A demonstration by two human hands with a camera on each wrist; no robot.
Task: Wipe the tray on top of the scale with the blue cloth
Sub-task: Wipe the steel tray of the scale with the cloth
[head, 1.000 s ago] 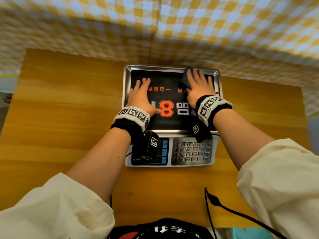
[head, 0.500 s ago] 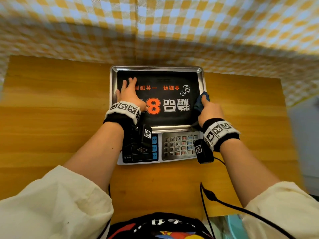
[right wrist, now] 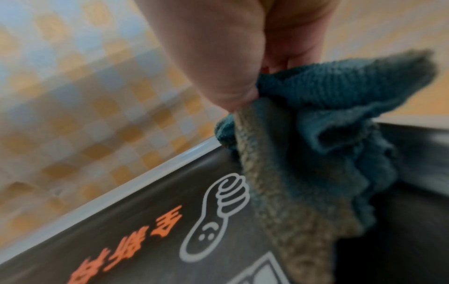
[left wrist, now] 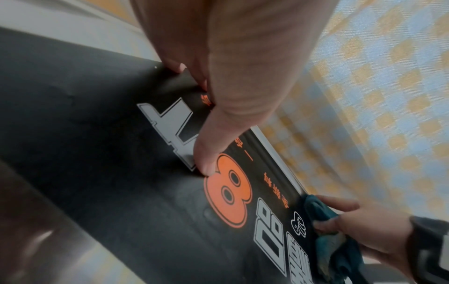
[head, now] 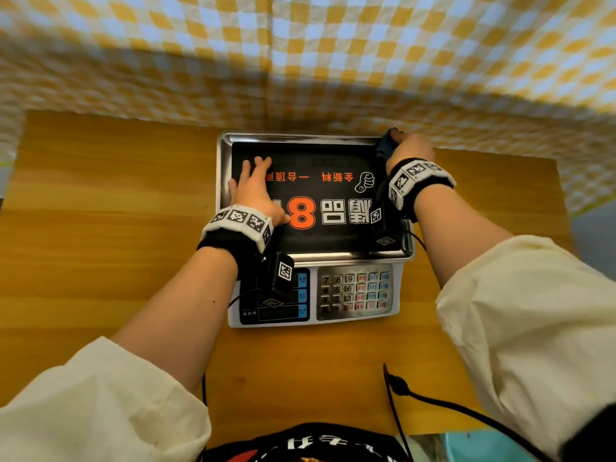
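Note:
A steel tray (head: 224,168) with a black printed sheet sits on top of a white scale (head: 396,295) on the wooden table. My left hand (head: 255,188) lies flat on the tray's left side, fingers spread and pressing down; its thumb (left wrist: 209,165) touches the sheet beside the orange 8. My right hand (head: 408,149) grips the bunched blue cloth (head: 386,148) at the tray's far right corner. The cloth (right wrist: 316,153) hangs from my fingers onto the tray floor by the rim (right wrist: 121,188). From the left wrist view, the cloth (left wrist: 332,236) sits crumpled under that hand.
The scale's keypad (head: 355,291) and display face me at the near side. A black cable (head: 433,405) runs across the table's near right. A yellow checked curtain (head: 300,61) hangs right behind the table. Bare wood (head: 100,211) lies on both sides of the scale.
My right hand has carried the cloth from the tray's near right edge up to its far right corner. The left hand has stayed flat on the tray's left side.

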